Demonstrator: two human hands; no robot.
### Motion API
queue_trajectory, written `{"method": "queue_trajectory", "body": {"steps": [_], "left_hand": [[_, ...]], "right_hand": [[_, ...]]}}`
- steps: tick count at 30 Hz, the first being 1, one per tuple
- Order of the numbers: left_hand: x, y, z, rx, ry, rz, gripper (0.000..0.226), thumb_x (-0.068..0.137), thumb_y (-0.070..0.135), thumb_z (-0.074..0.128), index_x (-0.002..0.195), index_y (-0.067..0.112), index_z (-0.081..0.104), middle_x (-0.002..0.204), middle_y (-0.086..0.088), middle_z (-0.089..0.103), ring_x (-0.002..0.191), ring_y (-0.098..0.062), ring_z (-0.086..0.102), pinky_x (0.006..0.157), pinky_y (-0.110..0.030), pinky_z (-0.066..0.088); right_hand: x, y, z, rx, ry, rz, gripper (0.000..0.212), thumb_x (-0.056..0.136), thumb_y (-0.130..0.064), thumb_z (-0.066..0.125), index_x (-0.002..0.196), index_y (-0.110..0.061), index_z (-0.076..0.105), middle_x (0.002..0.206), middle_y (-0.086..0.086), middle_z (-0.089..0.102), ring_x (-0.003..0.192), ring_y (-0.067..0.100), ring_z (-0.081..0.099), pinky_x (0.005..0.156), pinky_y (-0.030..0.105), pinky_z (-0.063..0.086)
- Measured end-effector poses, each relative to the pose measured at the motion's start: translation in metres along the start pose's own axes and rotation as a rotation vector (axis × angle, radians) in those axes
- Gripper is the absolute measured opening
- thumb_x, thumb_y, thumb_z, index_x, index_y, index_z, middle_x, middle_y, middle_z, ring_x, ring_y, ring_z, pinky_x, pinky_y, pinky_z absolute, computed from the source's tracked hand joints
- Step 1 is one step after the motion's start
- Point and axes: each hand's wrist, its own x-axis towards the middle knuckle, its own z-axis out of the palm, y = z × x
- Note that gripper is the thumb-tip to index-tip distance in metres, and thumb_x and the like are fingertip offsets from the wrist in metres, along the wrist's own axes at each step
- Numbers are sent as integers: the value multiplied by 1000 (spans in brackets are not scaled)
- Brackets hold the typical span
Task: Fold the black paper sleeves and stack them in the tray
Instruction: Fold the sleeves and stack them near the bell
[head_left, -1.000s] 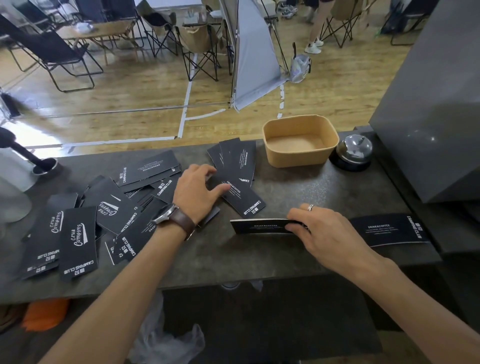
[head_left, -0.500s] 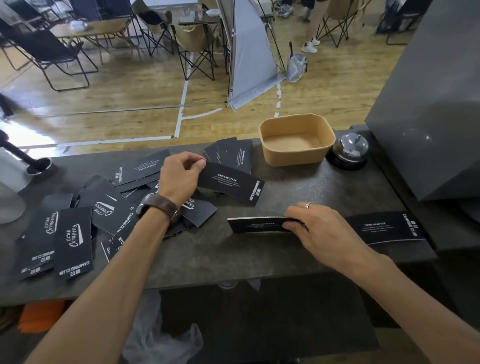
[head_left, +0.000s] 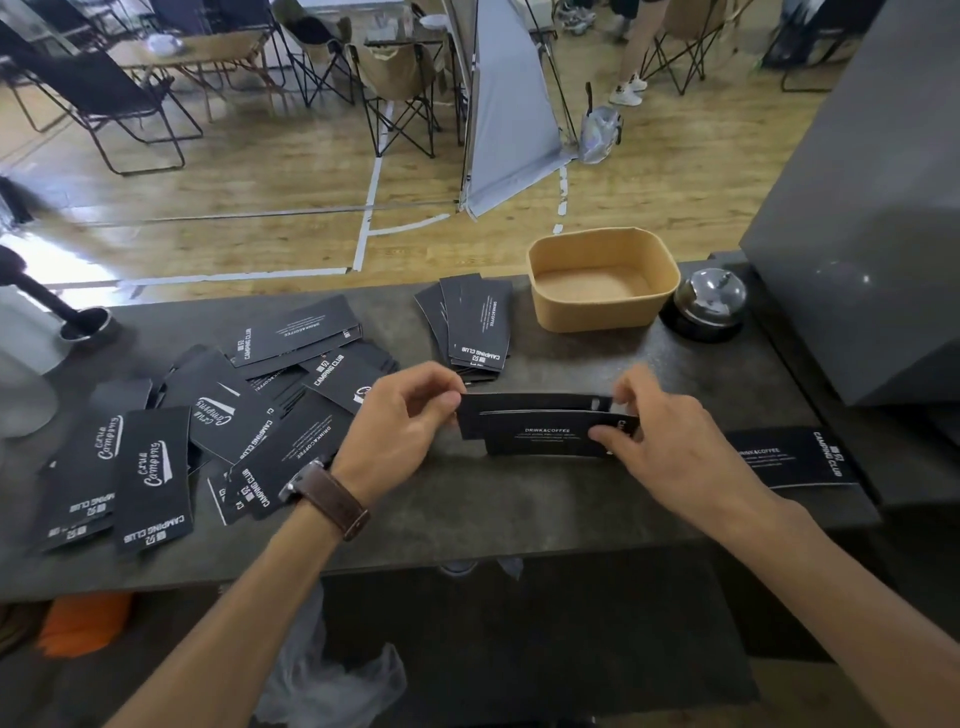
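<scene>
Two overlapping black paper sleeves (head_left: 540, 426) sit just above the dark counter's middle. My left hand (head_left: 402, 423) pinches their left end, and my right hand (head_left: 660, 431) pinches the right end. The tan tray (head_left: 602, 312) stands behind them with nothing inside. A small fanned stack of sleeves (head_left: 475, 322) lies left of the tray. A loose scatter of flat black sleeves (head_left: 208, 415) covers the counter's left half. One more sleeve (head_left: 795, 457) lies flat at the right.
A chrome call bell (head_left: 714, 304) stands right of the tray. A large grey box (head_left: 862, 249) rises at the right edge. A white jug with a black handle (head_left: 26, 332) stands at the far left. Folding chairs stand on the wooden floor beyond the counter.
My left hand lifted a sleeve from the left pile and carried it right to the sleeve under my right hand. Both hands now hold the two together.
</scene>
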Motion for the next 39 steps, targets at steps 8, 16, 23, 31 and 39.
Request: {"method": "queue_trajectory", "body": {"steps": [8,16,23,31,39], "left_hand": [[-15,8,14,143,-62,80,14,94,10,58,90,15,70,81,6,70,76,-9,63,73,-21,48],[-21,4,25,460,-30,236,10,87,15,69,97,15,71,87,6,65,79,-11,60,76,-27,47],[-28,3,22,495,-34,264,9,90,13,65,97,16,69,84,8,60,74,-7,53,72,-17,40],[-32,6,16,425,-53,229,19,96,31,57,97,18,71,85,8,61,75,-5,55,73,-20,44],[0,-21,-59,734,304,-196,36,85,31,70,117,17,62,110,-6,61,100,-26,58,91,-40,44]], "right_hand": [[0,-4,-1,3,31,-58,15,86,-34,73,88,-21,64,73,-12,55,73,8,55,69,32,47],[-2,-8,-1,29,-22,-126,12,90,-28,70,85,-18,66,75,-8,60,72,9,56,69,30,46],[-4,-12,4,-24,-40,-203,8,94,-30,63,90,-24,67,77,-9,56,74,13,55,69,35,46],[-9,-11,6,-40,-42,-262,9,95,-28,60,95,-24,68,80,-12,56,71,7,55,67,33,49],[-12,-13,7,-24,-40,-290,13,93,-27,57,96,-21,69,80,-10,57,70,9,56,64,35,51]]}}
